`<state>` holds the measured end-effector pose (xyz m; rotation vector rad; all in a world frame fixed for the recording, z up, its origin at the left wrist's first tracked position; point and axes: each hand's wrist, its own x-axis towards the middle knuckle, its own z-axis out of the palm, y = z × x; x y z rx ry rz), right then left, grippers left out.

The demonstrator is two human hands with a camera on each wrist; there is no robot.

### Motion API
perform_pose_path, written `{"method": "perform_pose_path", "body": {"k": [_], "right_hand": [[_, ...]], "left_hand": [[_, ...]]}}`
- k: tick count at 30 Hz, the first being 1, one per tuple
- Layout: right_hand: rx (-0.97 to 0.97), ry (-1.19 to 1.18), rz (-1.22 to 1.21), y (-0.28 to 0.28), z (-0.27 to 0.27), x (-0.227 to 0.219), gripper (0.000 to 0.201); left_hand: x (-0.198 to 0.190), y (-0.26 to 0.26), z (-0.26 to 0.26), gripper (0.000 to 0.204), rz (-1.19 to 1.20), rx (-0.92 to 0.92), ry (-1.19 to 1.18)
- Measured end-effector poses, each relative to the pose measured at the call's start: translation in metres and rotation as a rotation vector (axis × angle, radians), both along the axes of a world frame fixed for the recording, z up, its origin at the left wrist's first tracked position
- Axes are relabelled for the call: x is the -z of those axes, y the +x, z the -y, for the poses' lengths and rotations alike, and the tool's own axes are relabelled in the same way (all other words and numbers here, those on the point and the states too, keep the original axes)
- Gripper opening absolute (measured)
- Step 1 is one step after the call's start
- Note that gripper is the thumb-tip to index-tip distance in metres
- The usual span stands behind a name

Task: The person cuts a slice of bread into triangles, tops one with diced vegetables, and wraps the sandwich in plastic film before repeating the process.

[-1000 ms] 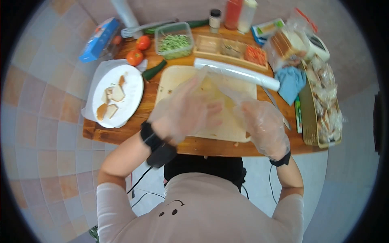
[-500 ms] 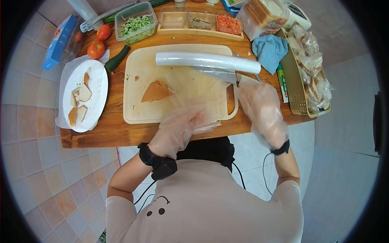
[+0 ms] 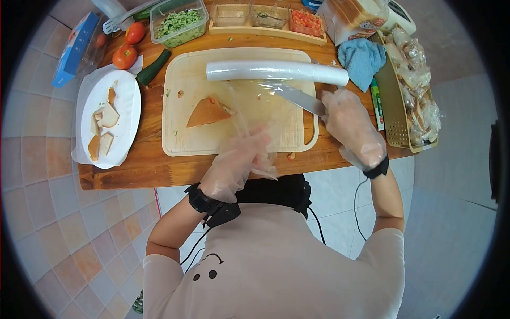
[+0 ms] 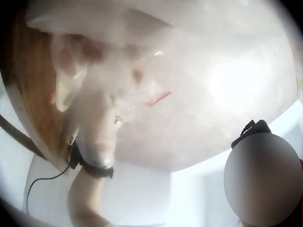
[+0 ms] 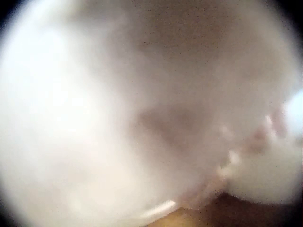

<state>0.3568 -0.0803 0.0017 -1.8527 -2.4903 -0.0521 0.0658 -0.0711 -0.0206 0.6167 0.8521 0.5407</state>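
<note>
Both hands wear loose clear plastic gloves. In the head view my right hand grips a knife by its handle, which the fingers hide; the blade points left over the board, just below the plastic-film roll. My left hand, fingers loosely extended to the right, hovers over the front edge of the cutting board. A cut triangular sandwich piece lies left of centre on the board, filling showing along its edge. Glove plastic hazes the left wrist view; the right wrist view is mostly blurred.
A white plate with bread scraps stands left, near tomatoes and a cucumber piece. Behind are a tub of chopped greens and a divided tray. Right are a blue cloth and a basket of wrapped food.
The hands parted from over the board, uncovering the sandwich piece. Since half a second ago the right hand has closed further over the knife handle; the left hand has shifted slightly. The head view has tilted down.
</note>
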Motion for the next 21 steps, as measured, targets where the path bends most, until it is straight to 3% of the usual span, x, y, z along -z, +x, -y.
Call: {"method": "perform_pose_path", "body": {"k": [5,8,11,14,17,21], "right_hand": [[0.166,0.023,-0.070,0.005,0.017,0.000,0.021],[0.103,0.078,0.046,0.016,0.017,0.009,0.011],[0.228,-0.115,-0.075,0.017,0.024,0.000,0.012],[0.431,-0.155,-0.109,0.013,0.048,-0.027,0.014],[0.452,-0.249,-0.217,0.033,0.076,-0.053,0.022],[0.593,-0.288,-0.577,0.023,0.092,-0.082,0.031]], "left_hand": [[-0.009,0.005,-0.005,0.046,-0.076,0.069,-0.023],[-0.017,0.007,-0.009,0.040,-0.139,0.136,-0.038],[-0.017,0.007,-0.012,0.036,-0.191,0.168,-0.048],[-0.016,0.006,-0.012,0.036,-0.143,0.175,-0.084],[-0.017,0.004,-0.008,0.037,-0.086,0.154,-0.075],[-0.016,0.001,-0.008,0.041,-0.132,0.212,0.023]]}}
